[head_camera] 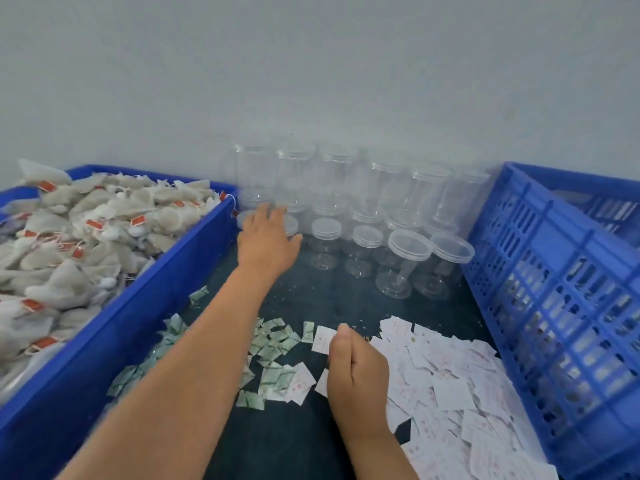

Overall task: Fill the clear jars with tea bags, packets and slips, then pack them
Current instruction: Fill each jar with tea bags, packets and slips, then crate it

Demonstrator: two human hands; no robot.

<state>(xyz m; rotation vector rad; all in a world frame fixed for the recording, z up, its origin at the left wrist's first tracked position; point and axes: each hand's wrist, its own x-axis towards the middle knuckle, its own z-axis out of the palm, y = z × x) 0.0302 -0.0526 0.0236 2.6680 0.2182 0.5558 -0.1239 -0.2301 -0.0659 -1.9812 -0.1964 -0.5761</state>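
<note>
Several clear jars (360, 209) stand in rows against the wall on a dark table. My left hand (268, 239) stretches forward with its fingers spread over the front-left jar (292, 224), whose body it hides. My right hand (356, 370) is near me, with its thumb and fingers pinching a white paper slip (322, 339). More white slips (460, 386) lie heaped to the right. Small green packets (273, 344) are scattered between my arms. Tea bags (86, 230) with orange tags fill the blue bin on the left.
A blue solid-walled bin (145, 303) runs along the left side. A blue slotted crate (561, 289) stands on the right, holding clear things seen dimly through its wall. A grey wall closes off the back. Dark tabletop (294, 445) shows near me.
</note>
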